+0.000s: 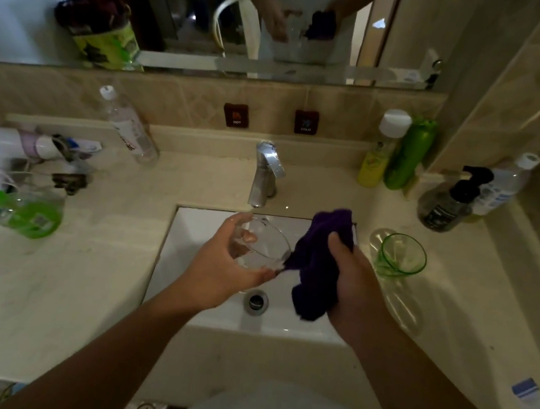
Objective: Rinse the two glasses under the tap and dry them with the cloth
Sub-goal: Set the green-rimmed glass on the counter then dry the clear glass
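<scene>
while the left hand point(223, 265) wraps its grip round the clear glass point(259, 248) over the sink point(190, 226), the right hand point(350, 278) clutches the purple cloth point(316, 261) at its rim; the green glass point(400, 255) waits on the tabletop point(91, 269). best practice: push cloth inside, rotate glass steadily.

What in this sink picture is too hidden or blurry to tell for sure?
Head view only:
- Clear drinking glass: the left hand covers its base; wet or dry, unclear.
- Purple cloth: the right hand hides part.
- Chrome tap: running or not, unclear.
- Green-tinted glass: contents unclear.
</scene>
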